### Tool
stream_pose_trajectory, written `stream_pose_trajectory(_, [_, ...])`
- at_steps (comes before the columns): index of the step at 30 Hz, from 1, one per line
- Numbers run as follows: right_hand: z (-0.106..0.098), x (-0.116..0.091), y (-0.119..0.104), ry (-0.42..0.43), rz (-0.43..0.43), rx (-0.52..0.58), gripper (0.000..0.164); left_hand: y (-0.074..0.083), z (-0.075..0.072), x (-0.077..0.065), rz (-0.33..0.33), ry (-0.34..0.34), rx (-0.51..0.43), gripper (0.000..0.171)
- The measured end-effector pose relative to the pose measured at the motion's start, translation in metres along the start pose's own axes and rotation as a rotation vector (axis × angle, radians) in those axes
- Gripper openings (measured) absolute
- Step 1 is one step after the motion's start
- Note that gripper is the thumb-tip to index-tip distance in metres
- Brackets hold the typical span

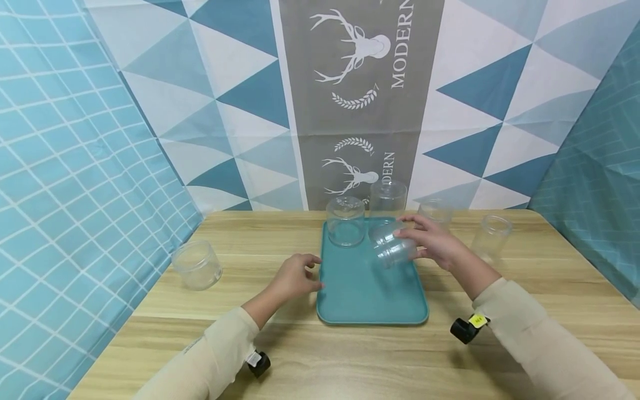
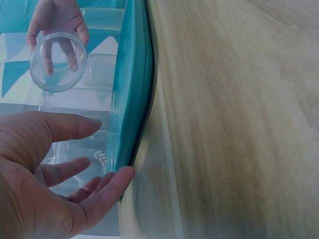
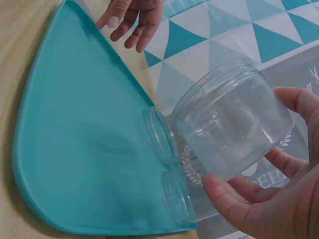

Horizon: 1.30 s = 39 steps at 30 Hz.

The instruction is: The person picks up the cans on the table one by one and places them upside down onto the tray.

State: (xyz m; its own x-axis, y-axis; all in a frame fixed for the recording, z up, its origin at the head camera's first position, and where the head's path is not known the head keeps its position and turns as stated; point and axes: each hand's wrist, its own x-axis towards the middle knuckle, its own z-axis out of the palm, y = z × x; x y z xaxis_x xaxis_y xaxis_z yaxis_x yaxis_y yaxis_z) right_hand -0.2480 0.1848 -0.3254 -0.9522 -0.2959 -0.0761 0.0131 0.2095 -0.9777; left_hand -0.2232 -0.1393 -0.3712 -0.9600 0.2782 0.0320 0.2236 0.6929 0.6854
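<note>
My right hand (image 1: pixel 430 241) grips a clear jar (image 1: pixel 392 244) between thumb and fingers, tilted above the teal tray (image 1: pixel 370 300). In the right wrist view this jar (image 3: pixel 234 119) hangs apart from the tray surface, its ridged rim toward the tray. My left hand (image 1: pixel 296 275) is at the tray's left side, fingers loosely bent and grasping nothing. In the left wrist view, a fingertip of the left hand (image 2: pixel 65 184) appears to touch the tray's edge (image 2: pixel 137 99). At the tray's back stand a wide clear jar (image 1: pixel 346 222) and a taller one (image 1: pixel 388 197).
On the wooden table (image 1: pixel 350 361), a clear jar (image 1: pixel 196 266) stands far left and another clear jar (image 1: pixel 492 236) to the right. A further clear jar (image 1: pixel 435 210) is partly hidden behind my right hand. Patterned cloth (image 1: pixel 240 83) hangs behind the table.
</note>
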Motion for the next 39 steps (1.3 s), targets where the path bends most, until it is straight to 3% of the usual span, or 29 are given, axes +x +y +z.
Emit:
stream_pose_trajectory(7, [0.000,0.002,-0.008,0.025,-0.009,-0.207,0.068,-0.003,0.004,0.007,-0.060,-0.031,-0.010,0.061])
stream_pose_trajectory(16, [0.006,0.009,-0.015,0.067,-0.051,-0.331,0.067,-0.005,0.008,0.011,-0.086,-0.107,-0.041,0.071])
stream_pose_trajectory(27, [0.013,0.020,-0.009,0.145,-0.157,-0.613,0.065,-0.005,0.014,0.016,-0.165,-0.127,-0.173,0.067])
stream_pose_trajectory(33, [0.020,0.026,-0.005,0.176,-0.223,-0.741,0.062,-0.005,0.016,0.018,-0.168,-0.128,-0.152,0.067])
stream_pose_trajectory(39, [0.029,0.031,0.001,0.191,-0.212,-0.819,0.064,-0.003,0.016,0.017,-0.174,-0.127,-0.131,0.068])
